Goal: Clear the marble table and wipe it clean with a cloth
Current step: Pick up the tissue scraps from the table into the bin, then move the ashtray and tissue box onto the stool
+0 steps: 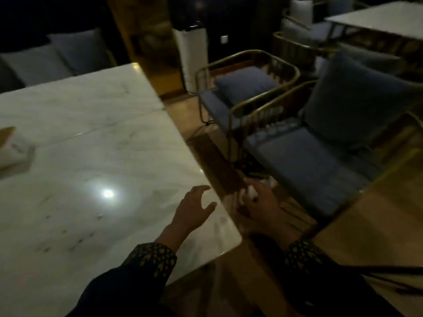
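The white marble table (96, 161) fills the left of the head view, its near right corner close to me. My left hand (194, 209) hovers over that corner with its fingers spread and holds nothing. My right hand (258, 202) is off the table's right edge, above the floor, and its fingers grip a small white crumpled thing (250, 191), perhaps a cloth or tissue; blur hides what it is. A box-like object (13, 147) lies at the table's left edge.
Two blue-cushioned chairs with brass frames stand right of the table, one near (320, 161) and one farther back (242, 92). A second marble table (375, 19) is at the top right. A white column-like unit (192, 58) stands behind. The room is dim.
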`<state>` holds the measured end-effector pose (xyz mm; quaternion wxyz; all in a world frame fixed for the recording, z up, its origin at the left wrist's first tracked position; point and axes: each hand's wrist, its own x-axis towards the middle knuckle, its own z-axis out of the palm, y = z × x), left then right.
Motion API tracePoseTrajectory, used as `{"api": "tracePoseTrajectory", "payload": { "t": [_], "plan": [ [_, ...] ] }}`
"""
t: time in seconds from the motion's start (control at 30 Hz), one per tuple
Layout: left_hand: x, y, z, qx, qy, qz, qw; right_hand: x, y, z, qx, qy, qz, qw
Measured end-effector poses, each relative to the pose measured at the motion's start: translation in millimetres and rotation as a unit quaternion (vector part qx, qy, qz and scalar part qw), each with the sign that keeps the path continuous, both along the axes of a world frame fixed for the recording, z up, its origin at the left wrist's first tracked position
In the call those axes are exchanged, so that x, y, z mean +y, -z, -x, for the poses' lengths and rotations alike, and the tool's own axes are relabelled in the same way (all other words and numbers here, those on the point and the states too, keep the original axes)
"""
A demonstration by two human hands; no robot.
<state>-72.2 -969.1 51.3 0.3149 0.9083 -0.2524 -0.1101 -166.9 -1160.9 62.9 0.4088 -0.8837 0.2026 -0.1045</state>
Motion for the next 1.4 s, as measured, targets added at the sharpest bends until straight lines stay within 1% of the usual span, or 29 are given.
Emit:
{"api": "tracePoseTrajectory", "payload": {
  "t": [0.13, 0.23, 0.4, 0.57, 0.7, 0.8, 0.9, 1.07, 1.17, 1.27, 1.4],
  "plan": [
    [121.2, -13.4, -13.0, -0.021, -0.095, 0.032, 0.995, 103.8, -6.7, -40.0, -0.036, -0.092, 0.046, 0.994],
    [221.4, -21.8, -10.1, -0.029, -0.156, 0.042, 0.987, 187.1, -12.1, -59.7, -0.026, -0.152, 0.053, 0.987],
    [382.4, -33.8, 4.5, -0.044, -0.263, 0.021, 0.964, 329.2, -18.7, -90.0, -0.024, -0.257, 0.056, 0.965],
    [493.3, -41.3, 12.6, -0.049, -0.337, -0.005, 0.940, 443.5, -25.4, -114.4, -0.015, -0.327, 0.054, 0.943],
    [545.9, -47.7, -8.5, -0.046, -0.372, -0.008, 0.927, 500.6, -29.0, -147.8, -0.009, -0.378, 0.067, 0.923],
    [572.0, -44.7, -37.8, -0.048, -0.383, -0.031, 0.922, 526.2, -29.9, -185.5, 0.002, -0.394, 0.068, 0.917],
    [593.3, -45.1, -71.4, -0.051, -0.385, -0.072, 0.919, 543.7, -31.1, -233.5, -0.001, -0.410, 0.074, 0.909],
    [634.8, -51.9, -135.9, -0.054, -0.376, -0.131, 0.916, 567.0, -42.5, -318.5, 0.017, -0.397, 0.079, 0.914],
    [656.4, -55.6, -177.9, -0.050, -0.393, -0.118, 0.911, 583.1, -50.3, -370.2, 0.026, -0.388, 0.089, 0.917],
    [675.9, -43.6, -215.7, -0.037, -0.390, -0.123, 0.912, 602.8, -51.6, -413.0, 0.042, -0.380, 0.101, 0.919],
    [703.1, -4.7, -278.8, -0.007, -0.357, -0.134, 0.924, 630.6, -44.5, -474.0, 0.069, -0.367, 0.105, 0.922]
  ]
}}
